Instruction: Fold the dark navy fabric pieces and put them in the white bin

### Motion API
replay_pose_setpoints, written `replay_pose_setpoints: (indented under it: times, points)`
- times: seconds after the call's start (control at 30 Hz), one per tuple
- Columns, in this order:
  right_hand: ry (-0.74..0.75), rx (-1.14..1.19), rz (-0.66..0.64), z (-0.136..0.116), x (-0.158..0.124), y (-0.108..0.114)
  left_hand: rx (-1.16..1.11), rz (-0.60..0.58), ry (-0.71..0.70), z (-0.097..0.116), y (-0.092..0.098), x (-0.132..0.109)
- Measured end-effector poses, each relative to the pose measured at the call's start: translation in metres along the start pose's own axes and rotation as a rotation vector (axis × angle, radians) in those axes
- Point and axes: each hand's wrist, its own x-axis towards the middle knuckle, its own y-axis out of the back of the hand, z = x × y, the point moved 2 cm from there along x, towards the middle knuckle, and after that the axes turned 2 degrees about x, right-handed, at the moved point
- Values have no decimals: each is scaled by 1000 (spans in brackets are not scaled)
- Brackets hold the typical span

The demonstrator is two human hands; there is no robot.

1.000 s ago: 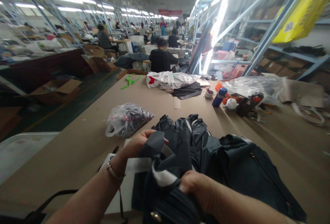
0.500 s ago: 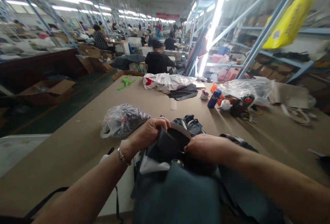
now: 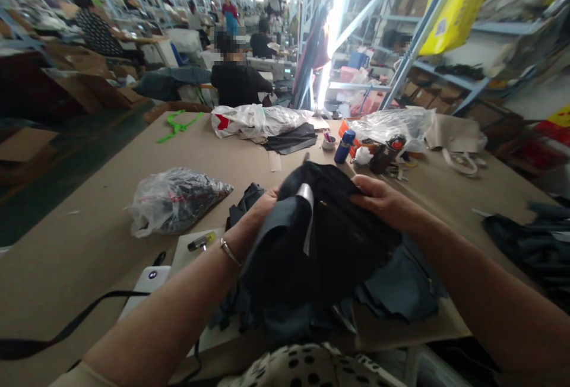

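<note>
A dark cloth piece (image 3: pixel 329 244), black on the face towards me with a blue-grey flap and a white strip, is held up in front of me above the table. My left hand (image 3: pixel 260 212) is closed on its left edge, the fingertips partly hidden behind the cloth. My right hand (image 3: pixel 378 197) pinches the upper right edge between thumb and fingers. Blue-grey fabric pieces (image 3: pixel 401 286) lie beneath it on the right. More dark fabric (image 3: pixel 244 200) is bunched beside my left hand. A small yellow and black tool (image 3: pixel 202 241) lies near my left wrist.
A clear plastic bag (image 3: pixel 173 200) with dark contents lies on the table's left. A white device (image 3: pixel 149 283) with a black strap is nearer me. Farther back are a blue bottle (image 3: pixel 344 147), a dark bottle (image 3: pixel 387 154) and a plastic-wrapped bundle (image 3: pixel 262 119). Dark garments (image 3: pixel 525 241) lie right.
The cloth piece has been lifted and spread, its black face now turned to me. My hands are farther apart on its edges. The view has shifted right and down.
</note>
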Motion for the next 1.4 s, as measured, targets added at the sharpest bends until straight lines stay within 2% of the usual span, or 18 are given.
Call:
replay_pose_setpoints:
  times: [0.07,0.13,0.2,0.23,0.27,0.33,0.47,0.53,0.6,0.7,0.83,0.9,0.97,1.07,1.17,1.23,1.3,1.4]
  points:
    - [-112,5,161,30,-36,44,148,-19,49,-25,-1,3]
    - [-267,-127,306,68,-73,88,422,-23,110,-56,2,3]
    - [-352,-486,534,105,-106,115,741,-43,179,-90,4,2]
    - [-321,-676,605,122,-119,115,882,-66,212,-107,4,1]
    - [-268,-837,629,137,-128,105,977,-83,233,-123,2,0]
    - [-162,-999,499,167,-136,60,1099,-83,244,-149,-3,0]
    - [-293,-1163,174,222,-128,-50,1200,-10,212,-177,-12,7]
    - [-397,-1194,100,246,-119,-77,1190,9,222,-178,-11,14]
    - [-474,-1183,85,264,-112,-79,1138,17,256,-173,-7,20]
    - [-516,-1174,109,281,-107,-52,1031,36,297,-150,4,23]
    - [-652,-1184,148,291,-115,4,797,51,299,-112,23,12]
    - [-703,-1080,231,288,-117,27,612,65,323,-100,31,1]
    - [-679,-958,335,279,-110,36,443,90,363,-96,37,-11]
    - [-531,-593,437,260,-79,15,291,120,406,-101,43,-23]
    - [-457,-127,450,253,-39,-40,339,159,409,-111,55,-25]
    - [-484,20,463,255,-19,-75,499,219,354,-112,65,-23]
    - [-478,142,509,259,-8,-98,740,336,193,-105,73,-22]
    - [-437,300,541,257,-4,-103,1026,491,-179,-88,65,-31]
